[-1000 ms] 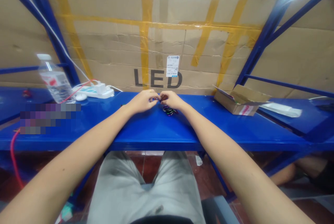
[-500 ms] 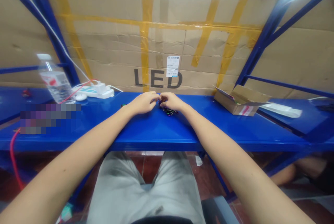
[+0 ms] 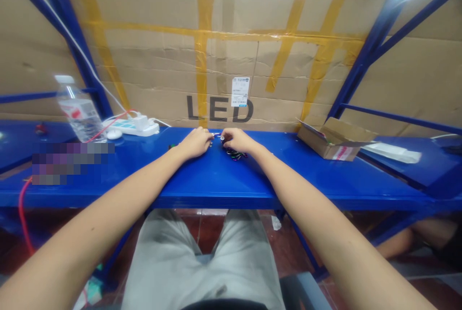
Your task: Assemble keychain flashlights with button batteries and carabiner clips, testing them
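Observation:
Both my hands rest on the blue shelf (image 3: pixel 216 180), close together in front of the cardboard sheet marked LED. My left hand (image 3: pixel 195 142) has its fingers curled, pinching a small metal piece (image 3: pixel 215 135) between the two hands. My right hand (image 3: pixel 236 140) is closed too, its fingertips on the same small piece. Just below my right hand lies a little heap of dark, iridescent small parts (image 3: pixel 235 154). The piece is too small to name.
A plastic water bottle (image 3: pixel 77 111) stands at the left, with a white power strip (image 3: pixel 134 126) and red cable behind it. An open cardboard box (image 3: pixel 334 137) sits at the right. A cardboard wall (image 3: pixel 224 50) closes the back. Another person's leg (image 3: pixel 407 245) shows under the shelf, right.
The hands stay together at the same spot; the fingers have shifted slightly on the small piece. The camera has moved a little.

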The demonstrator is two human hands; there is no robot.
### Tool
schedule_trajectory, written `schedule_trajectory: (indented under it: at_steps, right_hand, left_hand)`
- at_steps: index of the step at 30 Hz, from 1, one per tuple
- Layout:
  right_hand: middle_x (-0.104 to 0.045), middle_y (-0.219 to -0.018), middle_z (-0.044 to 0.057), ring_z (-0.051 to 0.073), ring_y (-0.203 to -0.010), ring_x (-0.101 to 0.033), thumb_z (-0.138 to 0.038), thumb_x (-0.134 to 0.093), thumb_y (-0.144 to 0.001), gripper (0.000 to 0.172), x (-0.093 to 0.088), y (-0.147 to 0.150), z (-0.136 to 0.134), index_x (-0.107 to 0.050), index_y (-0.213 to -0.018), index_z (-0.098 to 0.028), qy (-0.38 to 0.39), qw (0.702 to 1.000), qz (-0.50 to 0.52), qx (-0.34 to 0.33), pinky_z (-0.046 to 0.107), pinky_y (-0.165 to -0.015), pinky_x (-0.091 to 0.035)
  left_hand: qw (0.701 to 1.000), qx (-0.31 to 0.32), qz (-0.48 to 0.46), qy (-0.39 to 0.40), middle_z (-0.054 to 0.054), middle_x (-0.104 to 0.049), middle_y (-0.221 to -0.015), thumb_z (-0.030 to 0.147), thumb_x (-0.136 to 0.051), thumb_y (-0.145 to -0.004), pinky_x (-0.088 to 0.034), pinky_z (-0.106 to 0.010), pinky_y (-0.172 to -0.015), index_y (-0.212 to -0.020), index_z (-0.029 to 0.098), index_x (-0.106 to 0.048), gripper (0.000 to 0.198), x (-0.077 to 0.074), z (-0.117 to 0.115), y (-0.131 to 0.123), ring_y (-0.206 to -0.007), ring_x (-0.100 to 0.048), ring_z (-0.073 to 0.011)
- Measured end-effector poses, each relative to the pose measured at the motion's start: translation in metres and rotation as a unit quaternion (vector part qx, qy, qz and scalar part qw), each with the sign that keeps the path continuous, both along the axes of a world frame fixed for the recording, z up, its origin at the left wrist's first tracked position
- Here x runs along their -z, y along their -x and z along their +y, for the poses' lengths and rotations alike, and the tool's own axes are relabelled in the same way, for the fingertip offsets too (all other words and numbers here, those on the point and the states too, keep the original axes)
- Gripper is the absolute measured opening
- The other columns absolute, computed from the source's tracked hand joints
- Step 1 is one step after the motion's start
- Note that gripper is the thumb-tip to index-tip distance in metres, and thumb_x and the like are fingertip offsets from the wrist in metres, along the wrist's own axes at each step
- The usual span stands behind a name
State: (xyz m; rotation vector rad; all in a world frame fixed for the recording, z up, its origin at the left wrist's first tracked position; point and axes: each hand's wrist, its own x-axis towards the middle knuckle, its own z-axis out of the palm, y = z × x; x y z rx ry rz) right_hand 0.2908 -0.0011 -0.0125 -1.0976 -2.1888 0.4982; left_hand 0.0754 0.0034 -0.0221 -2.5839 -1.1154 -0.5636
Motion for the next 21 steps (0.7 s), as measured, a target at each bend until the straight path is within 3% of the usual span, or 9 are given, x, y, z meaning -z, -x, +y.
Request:
schedule_trajectory:
  at_steps: [6,10,16,21]
  right_hand:
    - [-0.067,-0.080,-0.001,0.015,-0.076,-0.060,-0.007,-0.064,-0.068,0.018,0.001,0.000,0.000,-0.062,-0.084,-0.017,0.001,1.000,-0.013,0.002,0.025,-0.071,-0.045]
    - [-0.067,-0.080,-0.001,0.015,-0.076,-0.060,-0.007,-0.063,-0.068,0.018,0.000,0.000,0.000,-0.061,-0.083,-0.017,0.001,1.000,-0.009,-0.002,0.025,-0.070,-0.043]
    - [-0.065,-0.078,-0.002,0.014,-0.075,-0.058,-0.006,-0.062,-0.067,0.018,0.000,-0.001,0.001,-0.059,-0.081,-0.017,0.001,1.000,-0.014,0.005,0.024,-0.067,-0.041]
    - [-0.066,-0.079,-0.001,0.015,-0.076,-0.059,-0.006,-0.062,-0.067,0.018,0.000,-0.001,0.001,-0.058,-0.081,-0.017,0.010,1.000,-0.012,0.004,0.024,-0.068,-0.042]
  left_hand:
    - [0.998,-0.014,0.051,-0.030,-0.013,-0.070,-0.085,0.019,-0.044,-0.092,-0.043,-0.039,-0.082,-0.080,0.017,-0.073,0.031,0.008,0.003,-0.011,-0.087,-0.056,-0.0261]
    - [0.999,0.019,0.045,-0.015,-0.010,-0.069,-0.081,0.019,-0.048,-0.090,-0.043,-0.037,-0.081,-0.081,0.020,-0.075,0.028,0.006,0.001,-0.013,-0.086,-0.055,-0.0246]
    - [0.996,0.044,-0.012,0.083,-0.007,-0.073,-0.087,0.018,-0.055,-0.085,-0.044,-0.037,-0.088,-0.088,0.021,-0.077,0.022,-0.001,-0.011,-0.018,-0.094,-0.058,-0.0256]
    - [0.976,0.057,-0.076,0.195,-0.002,-0.074,-0.084,0.011,-0.059,-0.076,-0.047,-0.029,-0.077,-0.083,0.019,-0.076,0.020,-0.007,-0.013,-0.018,-0.079,-0.064,-0.0185]
